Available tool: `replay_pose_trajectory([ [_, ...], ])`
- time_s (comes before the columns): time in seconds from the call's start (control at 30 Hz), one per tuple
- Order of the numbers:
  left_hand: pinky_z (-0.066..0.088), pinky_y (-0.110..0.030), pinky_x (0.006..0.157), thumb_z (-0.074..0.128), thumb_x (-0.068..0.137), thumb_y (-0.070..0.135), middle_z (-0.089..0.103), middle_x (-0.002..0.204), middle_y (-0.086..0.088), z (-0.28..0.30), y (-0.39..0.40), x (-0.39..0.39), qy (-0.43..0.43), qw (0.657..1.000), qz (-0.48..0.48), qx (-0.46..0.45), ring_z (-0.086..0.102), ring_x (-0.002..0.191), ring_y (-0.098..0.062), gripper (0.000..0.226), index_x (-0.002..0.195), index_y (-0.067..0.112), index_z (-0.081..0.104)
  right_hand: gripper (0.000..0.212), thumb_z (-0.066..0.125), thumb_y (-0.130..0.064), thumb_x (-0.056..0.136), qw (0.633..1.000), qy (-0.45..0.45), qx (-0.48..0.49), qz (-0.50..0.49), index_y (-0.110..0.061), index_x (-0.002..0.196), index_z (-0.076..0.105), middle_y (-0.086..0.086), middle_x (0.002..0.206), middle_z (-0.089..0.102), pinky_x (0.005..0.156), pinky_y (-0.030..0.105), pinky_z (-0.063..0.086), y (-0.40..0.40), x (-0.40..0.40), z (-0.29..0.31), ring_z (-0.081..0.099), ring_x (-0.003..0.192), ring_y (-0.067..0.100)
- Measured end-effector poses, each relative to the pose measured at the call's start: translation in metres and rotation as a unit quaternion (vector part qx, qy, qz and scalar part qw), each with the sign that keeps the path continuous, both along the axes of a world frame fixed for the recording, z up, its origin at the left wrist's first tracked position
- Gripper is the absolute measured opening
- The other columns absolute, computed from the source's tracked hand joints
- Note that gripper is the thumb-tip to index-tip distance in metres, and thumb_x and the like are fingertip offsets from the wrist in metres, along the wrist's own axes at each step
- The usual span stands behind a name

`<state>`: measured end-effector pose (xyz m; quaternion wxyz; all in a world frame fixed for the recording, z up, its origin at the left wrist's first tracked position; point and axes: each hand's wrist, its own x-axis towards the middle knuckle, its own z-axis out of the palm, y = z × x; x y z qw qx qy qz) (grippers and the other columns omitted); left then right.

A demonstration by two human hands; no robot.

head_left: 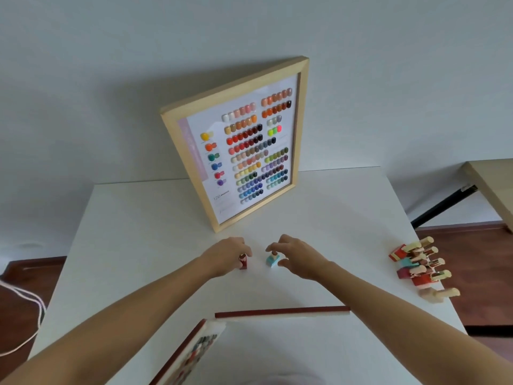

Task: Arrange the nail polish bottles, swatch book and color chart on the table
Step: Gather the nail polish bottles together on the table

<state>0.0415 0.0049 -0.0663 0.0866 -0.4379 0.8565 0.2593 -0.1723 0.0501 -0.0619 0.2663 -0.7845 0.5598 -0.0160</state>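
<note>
From the head camera, a white table (138, 245) stands against a pale wall, and a wood-framed color chart (238, 145) leans upright at its far edge, tilted back against the wall. In front of the chart, both arms reach to mid-table. The left hand (227, 254) is closed around a small red nail polish bottle (243, 263), fingers curled over its cap, the bottle standing on the tabletop under them. The right hand (294, 257) is spread and released, fingers arched over a light blue nail polish bottle (272, 259) without clearly touching it; the bottle sits just below the fingertips and beside the thumb. The two bottles stand near each other, apart.

At the right edge lies a cluster of remaining bottles (419, 269), tipped on their sides with pale caps pointing outward, close to the table's edge. At the near edge an open swatch book (194, 354) with a dark red cover lies partly out of view.

The risks, as I judge them: the small, top-heavy bottles may topple if a finger brushes a cap while withdrawing; the closely spaced pair could knock each other; and the lying bottles on the right could roll off the edge if the pile is disturbed.
</note>
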Motion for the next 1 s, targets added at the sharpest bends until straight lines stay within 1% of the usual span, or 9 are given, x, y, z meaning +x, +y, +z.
replay_pose_trajectory([
  [0.2,0.054,-0.03,0.086,0.061,0.089,0.008,0.065,0.107,-0.007,-0.004,-0.003,-0.002,0.013,1.0,-0.01,-0.016,0.063,0.092,-0.02,0.024,0.112,0.013,0.068,0.028,0.06,-0.01,0.09,1.0,0.008,-0.014,0.015,-0.021,0.116,0.062,0.004,0.112,0.061,0.084,0.025,0.051,-0.005,0.003,-0.009,0.061,0.091,0.017],
  [0.33,0.054,-0.029,0.086,0.061,0.09,0.011,0.066,0.104,-0.009,-0.001,-0.005,-0.008,0.014,1.0,-0.012,-0.018,0.063,0.09,-0.02,0.021,0.11,0.01,0.068,0.022,0.058,-0.011,0.091,0.999,0.016,-0.029,0.018,-0.017,0.112,0.062,0.006,0.107,0.062,0.081,0.026,0.052,-0.005,0.001,-0.01,0.061,0.087,0.017],
  [0.43,0.053,-0.026,0.084,0.064,0.088,0.016,0.066,0.102,-0.008,0.005,-0.008,-0.015,0.025,0.999,-0.01,-0.021,0.062,0.089,-0.019,0.02,0.107,0.009,0.068,0.022,0.058,-0.01,0.092,0.999,0.016,-0.032,-0.003,-0.016,0.113,0.062,0.006,0.108,0.062,0.08,0.027,0.054,-0.001,-0.006,-0.009,0.062,0.088,0.018],
  [0.53,0.047,-0.019,0.077,0.064,0.087,0.018,0.067,0.1,-0.007,0.014,-0.012,-0.028,0.049,0.998,-0.013,-0.031,0.06,0.086,-0.015,0.022,0.108,0.01,0.068,0.022,0.058,-0.009,0.091,0.998,0.009,-0.04,-0.046,-0.016,0.111,0.062,0.006,0.108,0.063,0.077,0.031,0.056,0.007,-0.02,-0.004,0.063,0.089,0.021],
  [0.67,0.045,-0.016,0.076,0.065,0.087,0.019,0.068,0.098,-0.006,0.027,-0.014,-0.059,0.073,0.995,-0.041,-0.045,0.061,0.084,-0.013,0.023,0.108,0.01,0.068,0.017,0.056,-0.013,0.093,0.989,-0.011,-0.058,-0.132,-0.013,0.108,0.063,0.007,0.104,0.062,0.073,0.03,0.054,0.025,-0.052,0.006,0.061,0.083,0.022],
  [0.8,0.047,-0.018,0.078,0.065,0.087,0.018,0.068,0.1,-0.006,0.037,-0.008,-0.105,0.096,0.991,-0.081,-0.038,0.061,0.084,-0.012,0.022,0.107,0.01,0.068,0.018,0.055,-0.015,0.093,0.974,-0.013,-0.065,-0.217,-0.013,0.108,0.064,0.006,0.103,0.062,0.074,0.033,0.053,0.054,-0.095,0.012,0.061,0.083,0.024],
  [0.9,0.047,-0.019,0.08,0.066,0.087,0.018,0.067,0.101,-0.005,0.04,0.001,-0.147,0.11,0.987,-0.116,-0.025,0.06,0.085,-0.012,0.023,0.108,0.01,0.068,0.019,0.055,-0.015,0.093,0.962,-0.003,-0.064,-0.267,-0.013,0.109,0.064,0.006,0.103,0.062,0.073,0.032,0.052,0.079,-0.129,0.014,0.061,0.084,0.024],
  [1.0,0.047,-0.02,0.079,0.067,0.086,0.018,0.066,0.1,-0.005,0.041,0.015,-0.191,0.115,0.981,-0.155,-0.009,0.059,0.085,-0.014,0.023,0.107,0.009,0.068,0.02,0.055,-0.015,0.093,0.949,0.011,-0.063,-0.308,-0.012,0.11,0.063,0.006,0.104,0.062,0.076,0.033,0.051,0.108,-0.162,0.016,0.06,0.09,0.024],
])
